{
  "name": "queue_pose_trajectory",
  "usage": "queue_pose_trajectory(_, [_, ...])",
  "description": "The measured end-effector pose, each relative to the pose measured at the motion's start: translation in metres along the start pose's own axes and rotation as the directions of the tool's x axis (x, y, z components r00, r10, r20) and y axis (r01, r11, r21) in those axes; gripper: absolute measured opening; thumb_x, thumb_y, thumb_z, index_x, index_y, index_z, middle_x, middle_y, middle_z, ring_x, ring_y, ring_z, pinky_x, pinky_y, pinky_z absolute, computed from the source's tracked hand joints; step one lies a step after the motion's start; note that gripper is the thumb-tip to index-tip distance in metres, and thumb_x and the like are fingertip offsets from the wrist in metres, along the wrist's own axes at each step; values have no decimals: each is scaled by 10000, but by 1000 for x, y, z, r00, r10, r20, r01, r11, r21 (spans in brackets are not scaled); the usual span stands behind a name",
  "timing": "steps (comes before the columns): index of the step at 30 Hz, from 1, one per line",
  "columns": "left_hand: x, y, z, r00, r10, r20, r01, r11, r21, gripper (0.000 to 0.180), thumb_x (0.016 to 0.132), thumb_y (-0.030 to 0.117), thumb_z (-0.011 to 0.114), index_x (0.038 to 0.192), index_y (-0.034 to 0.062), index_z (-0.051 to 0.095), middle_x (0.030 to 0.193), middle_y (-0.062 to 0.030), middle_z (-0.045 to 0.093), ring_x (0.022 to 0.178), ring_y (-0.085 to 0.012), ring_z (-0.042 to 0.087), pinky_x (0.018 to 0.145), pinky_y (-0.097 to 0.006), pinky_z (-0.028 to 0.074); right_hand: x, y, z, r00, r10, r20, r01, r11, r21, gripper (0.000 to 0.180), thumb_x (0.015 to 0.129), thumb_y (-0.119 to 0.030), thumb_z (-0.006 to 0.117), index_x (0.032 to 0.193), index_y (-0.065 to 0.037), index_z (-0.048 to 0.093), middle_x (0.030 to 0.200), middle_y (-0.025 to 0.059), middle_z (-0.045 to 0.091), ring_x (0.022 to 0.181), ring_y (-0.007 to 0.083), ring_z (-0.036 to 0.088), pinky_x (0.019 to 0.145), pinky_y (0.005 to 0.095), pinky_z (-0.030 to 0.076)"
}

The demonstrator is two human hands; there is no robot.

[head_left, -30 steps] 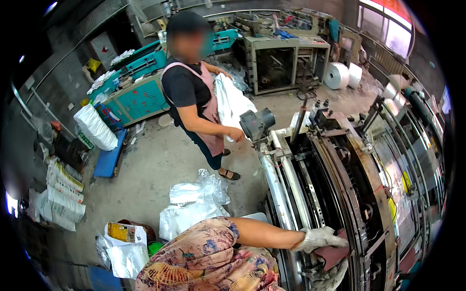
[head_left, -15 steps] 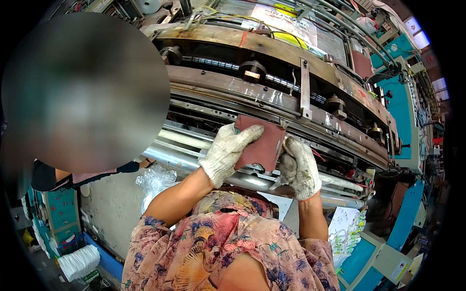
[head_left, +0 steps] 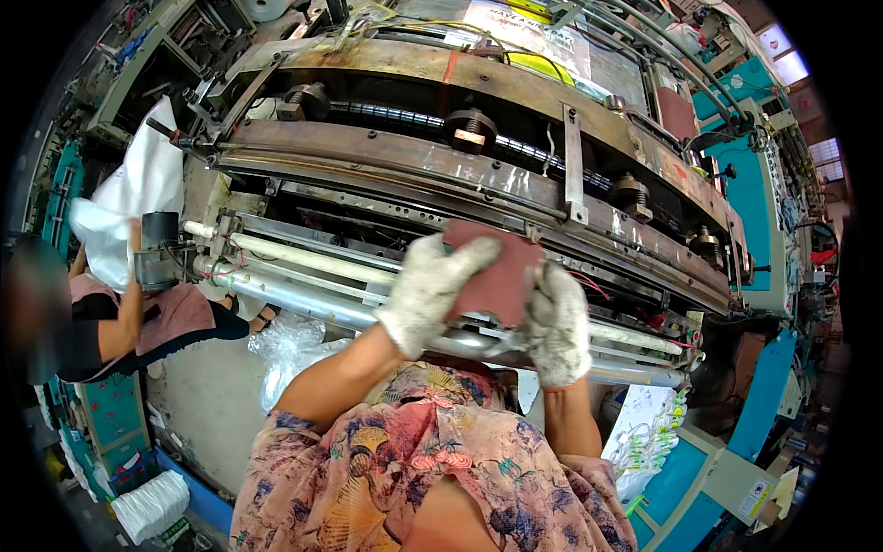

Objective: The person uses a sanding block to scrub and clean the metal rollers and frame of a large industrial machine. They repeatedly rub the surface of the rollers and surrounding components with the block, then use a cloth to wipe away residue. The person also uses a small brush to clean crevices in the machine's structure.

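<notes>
A reddish-brown sheet (head_left: 497, 278) with uneven edges is held up between my hands, over the front rollers of a machine. My left hand (head_left: 423, 293), in a white knitted glove, grips its left side with the thumb lying across the top. At the sheet's right edge, my gloved right hand (head_left: 558, 327) has its fingers curled in against it. Motion blurs both gloves and the sheet, and the right fingertips are partly hidden. A pale wisp (head_left: 506, 344) shows below the right fingers; what it is I cannot make out.
Just beyond my hands runs the machine's long metal bar (head_left: 386, 152), with large bolts above it. A metal roller (head_left: 294, 293) crosses in front of me. Clear plastic (head_left: 285, 345) lies on the floor at left. Another person (head_left: 115, 322) is at the machine's left end, by white sheeting (head_left: 147, 175).
My right hand has turned slightly and shifted a little left along the sheet's edge. The left hand keeps its hold. A blurred round patch at the left has shrunk, uncovering the other person.
</notes>
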State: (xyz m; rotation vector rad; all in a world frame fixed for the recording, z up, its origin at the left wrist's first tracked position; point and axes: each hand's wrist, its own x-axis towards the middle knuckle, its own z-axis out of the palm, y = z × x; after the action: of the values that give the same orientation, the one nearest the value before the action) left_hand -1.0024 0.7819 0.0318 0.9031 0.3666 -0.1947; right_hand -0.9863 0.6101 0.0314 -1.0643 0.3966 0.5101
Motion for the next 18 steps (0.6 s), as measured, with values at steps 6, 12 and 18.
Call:
queue_pose_trajectory(6, [2, -12, 10, 1000, 11, -15, -10, 996, 91, 310, 880, 259, 716, 1020, -16, 678, 892, -47, 686, 742, -102, 620, 654, -252, 512, 1, 0, 3, 997, -28, -77, 33, 998, 52, 236, 956, -273, 555, 970, -44, 610, 612, -40, 523, 418, 48, 427, 392, 189, 387])
queue_pose_trajectory(12, [1, 3, -11, 999, 35, 11, -36, 998, 51, 342, 905, 216, 678, 1128, -32, 605, 1019, -109, 687, 880, -166, 687, 791, -293, 570, 8, 11, 8, 995, 7, 104, -20, 992, 122, 192, 958, -266, 557, 876, -95, 585, 519, -79, 402, 360, 56, 314, 337, 230, 238])
queue_pose_trajectory(18, [10, -28, 15, 1000, -24, -11, 24, 999, 24, 349, 888, 233, 702, 1107, -25, 616, 982, -97, 690, 843, -154, 682, 734, -290, 574, 3, 1, -7, 989, -60, -137, 74, 992, 104, 158, 940, -241, 575, 858, -105, 575, 549, -78, 416, 403, 43, 354, 361, 211, 321])
